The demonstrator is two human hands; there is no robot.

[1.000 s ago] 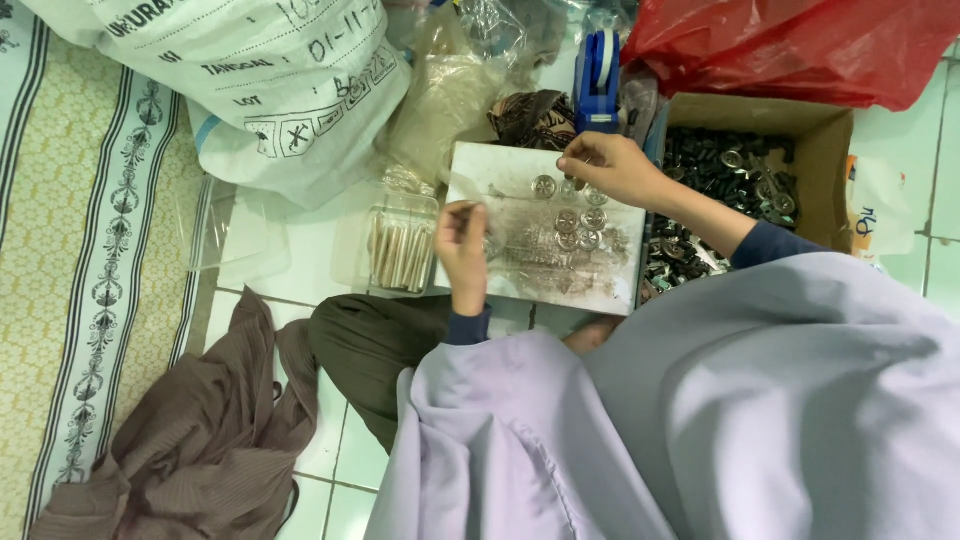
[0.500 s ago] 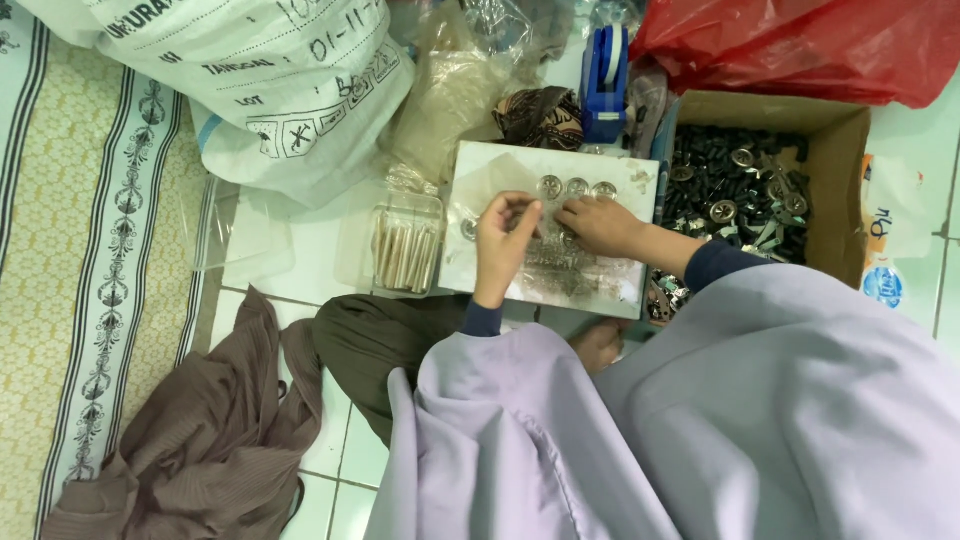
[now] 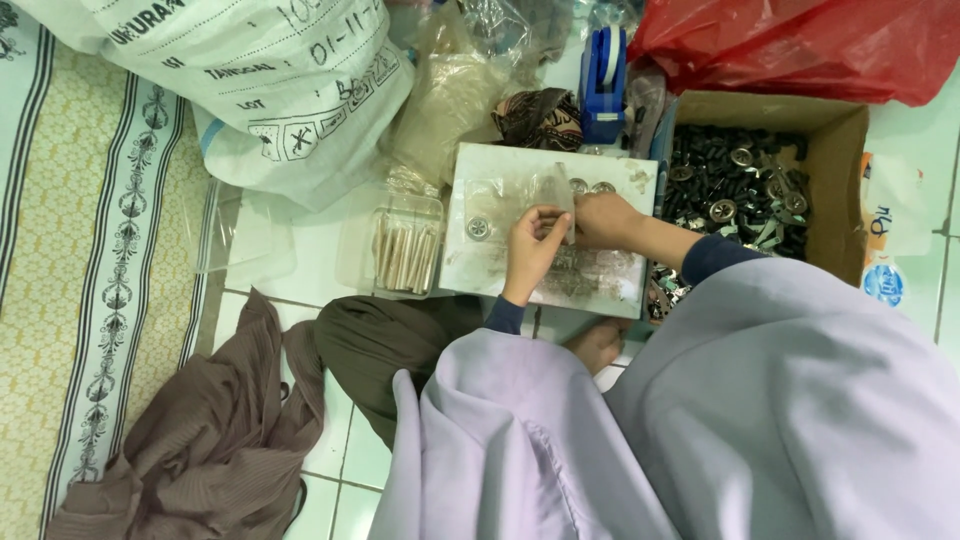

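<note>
A: Head view, single camera, looking down on a person seated on the tiled floor. Left hand [image 3: 533,243] and right hand [image 3: 604,218] meet over a white board [image 3: 480,190]; both pinch a small clear plastic bag [image 3: 540,190], fingers closed narrow on its lower edge.

B: State of the bag?

A: Thin, transparent, crinkled, standing up just above the two hands. I cannot tell whether anything is inside it.

B: Progress, judging by what lies around?

A: Looks like sorting or packing of small metal parts, somewhere in the middle. A round metal disc [image 3: 478,228] lies on the board to the left of the left hand; two more discs [image 3: 590,186] sit just above the right hand. Below the hands the board carries a heap of small grey bits [image 3: 580,280]. To the right of the right hand, a cardboard box [image 3: 840,190] holds many dark parts, so a large share appears unprocessed.

B: Other items?

A: Left of the left hand, a clear container of pale sticks [image 3: 405,250]. Further up, a blue tape dispenser [image 3: 603,80], a white sack [image 3: 270,90], a red plastic bag [image 3: 800,45]. Well down and left of the hands, a brown cloth [image 3: 215,440] lies on the floor beside a patterned mat [image 3: 60,300].

B: Finished packs visible?

A: None I can identify.
</note>
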